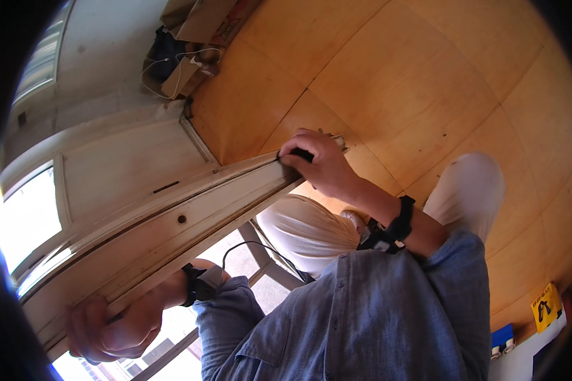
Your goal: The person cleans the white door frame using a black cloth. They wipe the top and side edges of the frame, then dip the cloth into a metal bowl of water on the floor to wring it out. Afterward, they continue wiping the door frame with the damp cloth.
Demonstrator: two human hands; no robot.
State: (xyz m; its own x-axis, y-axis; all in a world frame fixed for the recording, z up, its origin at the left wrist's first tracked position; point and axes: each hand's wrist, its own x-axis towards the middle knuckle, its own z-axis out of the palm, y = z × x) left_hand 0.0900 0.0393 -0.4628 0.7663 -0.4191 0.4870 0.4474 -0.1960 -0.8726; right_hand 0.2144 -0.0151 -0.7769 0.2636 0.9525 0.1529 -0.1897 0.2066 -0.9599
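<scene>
A long white-painted door or window frame [219, 200], scuffed and with a small round hole, runs diagonally before me. My left hand [117, 326] is curled around its near lower edge, slightly blurred. At the far end, my right hand [317, 159] has its thumb and fingers closed on a small black object [302, 154], pressed against the frame's surface. The object's shape is mostly hidden by the fingers. Just beyond the right hand a pale, ragged bit [339, 140] shows; I cannot tell what it is or whether it belongs to the held object.
Orange-brown floor panels [410, 85] spread beyond the frame. Cardboard boxes [205, 21] and a white cable [148, 71] lie by the wall. My pale-trousered knees [467, 190] flank the right forearm. A black cable [257, 244] runs from the left wrist device. A yellow sign [546, 307] stands at lower right.
</scene>
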